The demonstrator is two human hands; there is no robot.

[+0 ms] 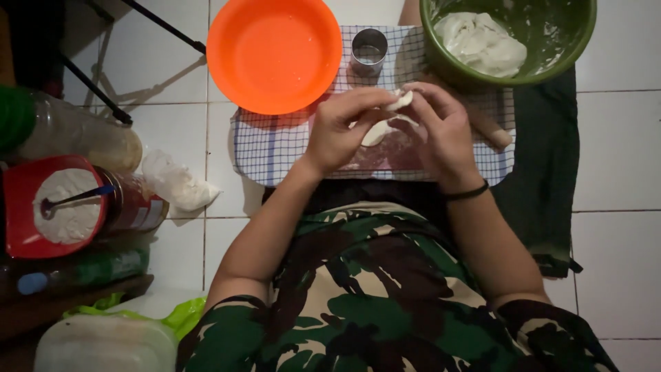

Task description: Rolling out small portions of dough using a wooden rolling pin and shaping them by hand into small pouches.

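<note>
Both hands meet over a checked cloth (275,148) on the tiled floor. My left hand (341,131) and my right hand (441,134) pinch a small piece of white dough (385,120) between their fingertips, folded and held just above the cloth. A wooden rolling pin (492,132) lies partly hidden under my right hand. A black band circles my right wrist.
An empty orange bowl (274,52) and a small round metal cutter (369,49) sit on the cloth's far side. A green bowl (575,38) holds a dough lump (480,43). At left are a red tub of flour (24,238), a plastic bag (177,182) and bottles.
</note>
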